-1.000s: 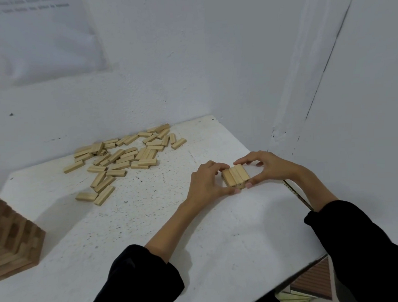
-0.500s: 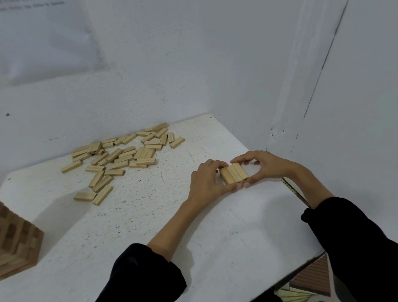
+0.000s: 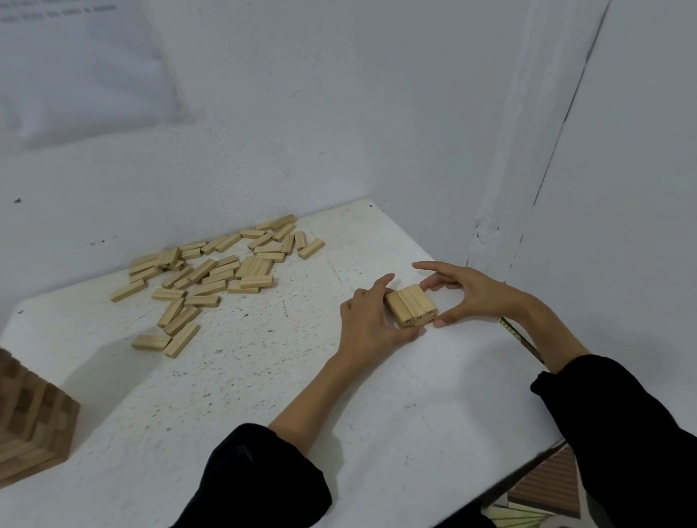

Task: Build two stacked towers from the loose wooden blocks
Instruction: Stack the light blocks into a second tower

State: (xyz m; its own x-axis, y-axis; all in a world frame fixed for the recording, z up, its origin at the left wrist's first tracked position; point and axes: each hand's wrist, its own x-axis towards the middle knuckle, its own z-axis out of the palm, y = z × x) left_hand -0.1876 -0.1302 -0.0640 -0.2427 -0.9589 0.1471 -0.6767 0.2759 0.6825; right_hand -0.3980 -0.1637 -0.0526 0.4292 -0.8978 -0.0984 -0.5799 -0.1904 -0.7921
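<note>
A low stack of light wooden blocks [image 3: 411, 306], three side by side on top, stands near the right side of the white table [image 3: 264, 385]. My left hand [image 3: 370, 322] holds its left side, with the thumb along the front and the index finger stretched past the far corner. Arched over the right side is my right hand [image 3: 472, 293]; its thumb tip touches the near corner and a fingertip the far corner, and its index finger points away. Whatever lies under the top layer is hidden. Several loose blocks [image 3: 213, 272] lie scattered at the back left.
A dark wooden block structure [image 3: 26, 417] stands at the table's left edge. White walls close off the back and right. A thin stick [image 3: 519, 339] lies along the right table edge, under my right wrist. The table's front corner drops off at lower right.
Both hands stay around the stack. Both index fingers have straightened away from the blocks, so more of the top layer shows. The stack itself has not visibly moved.
</note>
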